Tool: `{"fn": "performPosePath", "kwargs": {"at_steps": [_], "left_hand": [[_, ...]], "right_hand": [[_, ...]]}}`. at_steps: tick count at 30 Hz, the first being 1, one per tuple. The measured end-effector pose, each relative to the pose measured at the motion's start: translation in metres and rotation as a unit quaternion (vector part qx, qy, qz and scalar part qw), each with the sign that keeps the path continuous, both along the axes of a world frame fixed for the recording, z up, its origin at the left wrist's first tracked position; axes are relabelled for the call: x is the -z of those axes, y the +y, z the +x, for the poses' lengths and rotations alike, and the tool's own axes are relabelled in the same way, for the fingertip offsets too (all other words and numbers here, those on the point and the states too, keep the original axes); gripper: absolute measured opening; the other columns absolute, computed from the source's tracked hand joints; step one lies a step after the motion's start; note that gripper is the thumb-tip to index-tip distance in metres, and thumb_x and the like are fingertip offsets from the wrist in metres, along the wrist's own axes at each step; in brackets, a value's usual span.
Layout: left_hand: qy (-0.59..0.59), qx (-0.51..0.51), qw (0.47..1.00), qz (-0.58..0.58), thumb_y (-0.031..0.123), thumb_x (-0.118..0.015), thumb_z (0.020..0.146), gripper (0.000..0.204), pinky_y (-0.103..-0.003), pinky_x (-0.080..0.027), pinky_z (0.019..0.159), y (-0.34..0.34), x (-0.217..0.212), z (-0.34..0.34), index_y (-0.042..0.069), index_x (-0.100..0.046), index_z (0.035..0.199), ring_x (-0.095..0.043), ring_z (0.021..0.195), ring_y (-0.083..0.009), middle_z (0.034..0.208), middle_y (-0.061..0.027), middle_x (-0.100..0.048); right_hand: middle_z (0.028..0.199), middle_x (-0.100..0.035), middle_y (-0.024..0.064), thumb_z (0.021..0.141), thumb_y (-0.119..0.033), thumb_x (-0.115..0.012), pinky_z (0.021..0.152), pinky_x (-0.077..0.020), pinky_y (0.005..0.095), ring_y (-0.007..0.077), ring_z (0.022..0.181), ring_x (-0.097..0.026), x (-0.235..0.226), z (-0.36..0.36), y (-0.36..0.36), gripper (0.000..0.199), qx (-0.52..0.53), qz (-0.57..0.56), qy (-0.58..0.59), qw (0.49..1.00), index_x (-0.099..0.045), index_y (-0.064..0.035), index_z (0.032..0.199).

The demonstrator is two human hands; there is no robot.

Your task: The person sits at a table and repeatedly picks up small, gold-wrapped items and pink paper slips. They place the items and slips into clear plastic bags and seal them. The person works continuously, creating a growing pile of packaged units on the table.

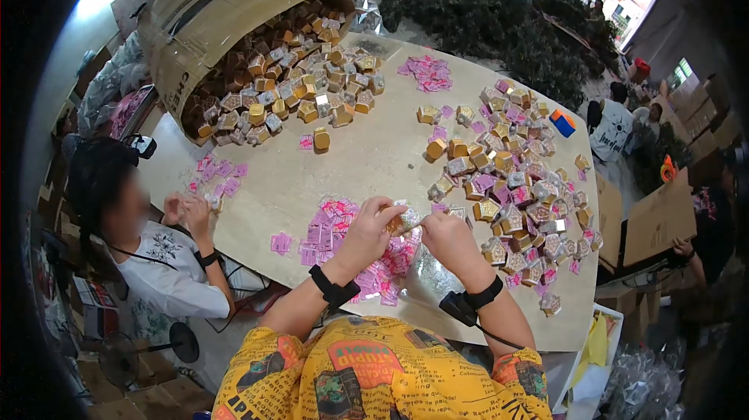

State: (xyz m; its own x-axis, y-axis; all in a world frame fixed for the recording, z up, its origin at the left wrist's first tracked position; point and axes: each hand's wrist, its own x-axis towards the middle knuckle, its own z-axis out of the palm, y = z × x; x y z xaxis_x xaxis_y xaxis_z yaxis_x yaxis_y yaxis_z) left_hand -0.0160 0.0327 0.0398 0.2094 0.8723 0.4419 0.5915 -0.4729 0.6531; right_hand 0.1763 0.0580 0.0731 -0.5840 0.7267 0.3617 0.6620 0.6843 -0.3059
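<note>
My left hand (370, 230) is closed round a small gold box (403, 221) with a pale, shiny top. Close beside it my right hand (452, 242) is pinched at the box's right side; what its fingertips hold is too small to make out. Below and left of my hands lies a pile of pink printed tags (328, 231), spreading under my left wrist. Right of my right hand is a large heap of gold five-sided boxes (515, 213) with silvery tops, several pink tags mixed in.
A big cardboard carton (187, 26) lies on its side, spilling more gold boxes (289, 96) onto the table (328, 174). More pink tags (427, 73) lie at the far edge. A blue-and-orange tape dispenser (562, 123) is far right. A co-worker (160, 252) works at the left.
</note>
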Motion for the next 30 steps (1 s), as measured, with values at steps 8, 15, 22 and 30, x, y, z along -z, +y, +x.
{"fn": "performPosePath", "kwargs": {"at_steps": [8, 15, 22, 30], "left_hand": [[0.001, -0.008, 1.0, 0.006, -0.007, -0.056, 0.065, 0.052, -0.039, -0.042, 0.091, -0.002, -0.004, 0.003, 0.008, -0.054, 0.115, -0.048, 0.105, -0.0342, 0.11, -0.0166, -0.048], [0.019, 0.002, 1.0, 0.023, -0.008, -0.056, 0.065, 0.05, -0.038, -0.044, 0.089, -0.008, -0.001, 0.009, 0.007, -0.056, 0.113, -0.05, 0.103, -0.0338, 0.109, -0.0162, -0.048], [-0.031, 0.005, 0.997, -0.067, -0.006, -0.06, 0.067, 0.047, -0.038, -0.042, 0.09, -0.016, -0.008, 0.009, 0.007, -0.055, 0.112, -0.049, 0.104, -0.0337, 0.108, -0.0162, -0.05], [-0.02, 0.069, 0.992, -0.104, -0.009, -0.06, 0.067, 0.05, -0.036, -0.044, 0.089, -0.028, -0.008, 0.018, 0.007, -0.054, 0.114, -0.049, 0.106, -0.0326, 0.11, -0.0153, -0.048]], "right_hand": [[0.069, -0.058, 0.0187, 0.075, -0.009, -0.06, 0.06, -0.0489, 0.0433, 0.0355, 0.066, -0.06, -0.002, -0.002, -0.002, 0.011, 0.037, -0.056, 0.028, 0.997, -0.056, 0.0004, 0.071], [0.071, -0.059, 0.0209, 0.075, -0.01, -0.059, 0.063, -0.0481, 0.0442, 0.0371, 0.069, -0.06, 0.003, 0.0, -0.005, 0.012, 0.057, -0.099, 0.024, 0.993, -0.059, 0.0012, 0.072], [0.065, -0.062, 0.0125, 0.079, -0.011, -0.06, 0.052, -0.0467, 0.0314, 0.0198, 0.054, -0.059, 0.006, 0.013, -0.007, 0.015, 0.049, -0.293, 0.163, 0.941, -0.066, 0.0024, 0.084], [0.063, -0.061, 0.0038, 0.081, -0.01, -0.066, 0.045, -0.0418, 0.0214, 0.0078, 0.048, -0.054, 0.023, 0.043, -0.025, 0.014, 0.039, -0.554, 0.335, 0.761, -0.066, 0.0029, 0.087]]}}
